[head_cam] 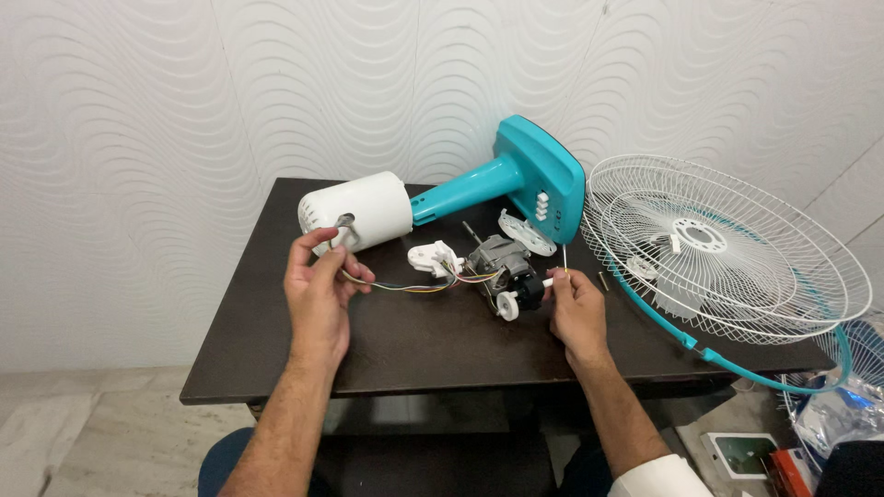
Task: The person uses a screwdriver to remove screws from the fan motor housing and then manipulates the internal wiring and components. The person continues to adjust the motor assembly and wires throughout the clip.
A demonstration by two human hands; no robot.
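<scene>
A: Left hand (318, 290)?

B: Raised over the table (276, 368), fingers pinched on a bundle of thin wires (405, 287). Thumb and fingertips sit just in front of the white housing (354, 212), touching or nearly touching its open end. Cannot tell which.

A: Where do the wires run?

B: From the left hand across to the motor (497, 262), which lies on the table about mid-way between both hands. A small white plug block (433, 258) sits on the wires just left of the motor.

A: Right hand (578, 308)?

B: Resting on the table right of the motor, fingertips closed on a short white stub (550, 283) by the motor's black knob (527, 290). A thin pin stands up just above those fingers; whether the hand grasps it, cannot tell.

A: Housing position?

B: On its side at the table's back left, joined to the teal stand (516, 179), whose base tilts up at the back. A pale round plate (527, 232) leans against that base.

A: Surroundings?

B: White wire grille (727, 248) with teal rim overhangs the table's right edge. Boxes and a plastic bag lie on the floor below it. Wavy white wall behind.
</scene>
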